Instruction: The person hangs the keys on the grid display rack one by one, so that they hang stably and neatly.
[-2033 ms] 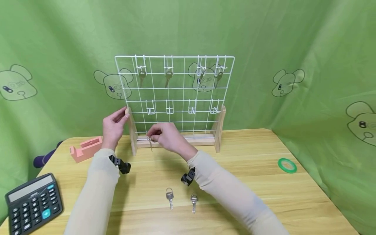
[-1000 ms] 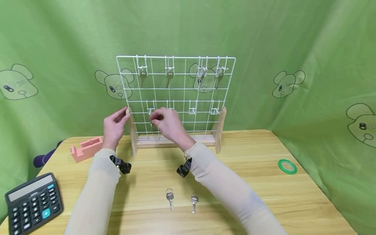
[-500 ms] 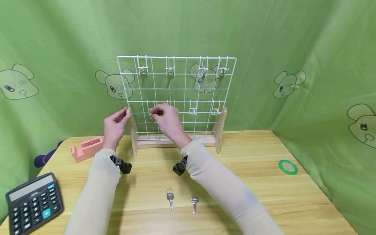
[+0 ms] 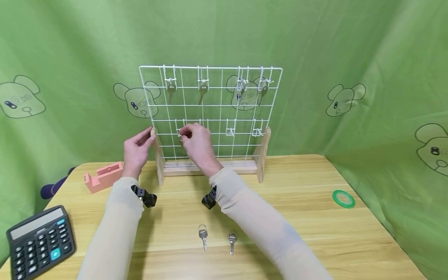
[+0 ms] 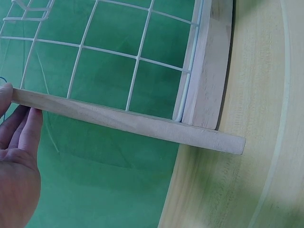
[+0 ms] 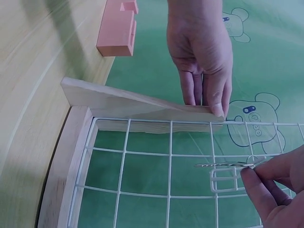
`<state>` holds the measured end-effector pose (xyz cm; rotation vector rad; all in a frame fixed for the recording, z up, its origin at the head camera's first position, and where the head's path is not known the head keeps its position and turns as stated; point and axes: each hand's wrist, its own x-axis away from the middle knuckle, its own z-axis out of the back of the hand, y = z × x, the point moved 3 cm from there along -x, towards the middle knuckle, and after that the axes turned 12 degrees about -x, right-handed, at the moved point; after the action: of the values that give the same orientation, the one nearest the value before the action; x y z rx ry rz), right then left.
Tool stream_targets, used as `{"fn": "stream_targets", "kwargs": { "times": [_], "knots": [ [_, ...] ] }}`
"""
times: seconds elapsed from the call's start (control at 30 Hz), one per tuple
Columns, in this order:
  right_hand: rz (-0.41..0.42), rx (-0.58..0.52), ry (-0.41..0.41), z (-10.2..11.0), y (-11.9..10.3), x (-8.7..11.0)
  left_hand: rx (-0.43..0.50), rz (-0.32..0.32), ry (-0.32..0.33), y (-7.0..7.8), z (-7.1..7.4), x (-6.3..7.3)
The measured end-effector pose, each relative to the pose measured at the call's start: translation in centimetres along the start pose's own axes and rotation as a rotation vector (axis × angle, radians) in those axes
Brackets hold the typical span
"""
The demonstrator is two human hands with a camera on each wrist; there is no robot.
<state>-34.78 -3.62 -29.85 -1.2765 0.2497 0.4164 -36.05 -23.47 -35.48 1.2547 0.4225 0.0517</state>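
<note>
A white wire grid rack (image 4: 245, 105) on wooden legs stands on the table. My left hand (image 4: 136, 153) pinches the top of its left wooden leg (image 5: 118, 118) between thumb and fingers. At the lower left hook (image 6: 224, 190), my right hand (image 4: 198, 144) pinches a metal key (image 6: 223, 165) by its ring end. In the right wrist view the key's blade points away from the fingertips, over the hook. Whether the ring is on the hook, I cannot tell. Several keys (image 4: 203, 88) hang on the upper hooks. Two more keys, one (image 4: 203, 234) beside another (image 4: 231, 239), lie on the table.
A pink tape dispenser (image 4: 104, 179) sits left of the rack, with a black calculator (image 4: 41, 241) nearer at the left edge. A green tape roll (image 4: 336, 198) lies at the right. Green cloth (image 4: 301, 46) hangs behind.
My right hand has lifted the key from near the rack's bottom beam up to the lower left hook, then barely moved. My left hand keeps its grip on the wooden leg.
</note>
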Motion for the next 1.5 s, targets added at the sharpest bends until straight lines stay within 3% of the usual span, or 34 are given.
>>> {"fn": "stream_targets", "kwargs": {
  "times": [0.57, 0.9, 1.23, 1.5],
  "knots": [
    [0.082, 0.089, -0.008, 0.1, -0.2, 0.8, -0.007, 0.003, -0.006, -0.1, -0.1, 0.0],
    [0.087, 0.153, -0.024, 2.0, 0.6, 2.9, -0.001, 0.01, -0.008, -0.3, -0.3, 0.1],
    [0.033, 0.246, -0.182, 3.9, 2.2, 5.2, 0.011, 0.018, -0.006, -0.3, -0.2, 0.3],
    [-0.031, 0.288, -0.357, 4.4, 3.5, 6.9, 0.006, 0.004, -0.003, -0.1, 0.1, 0.1]
  ]
}}
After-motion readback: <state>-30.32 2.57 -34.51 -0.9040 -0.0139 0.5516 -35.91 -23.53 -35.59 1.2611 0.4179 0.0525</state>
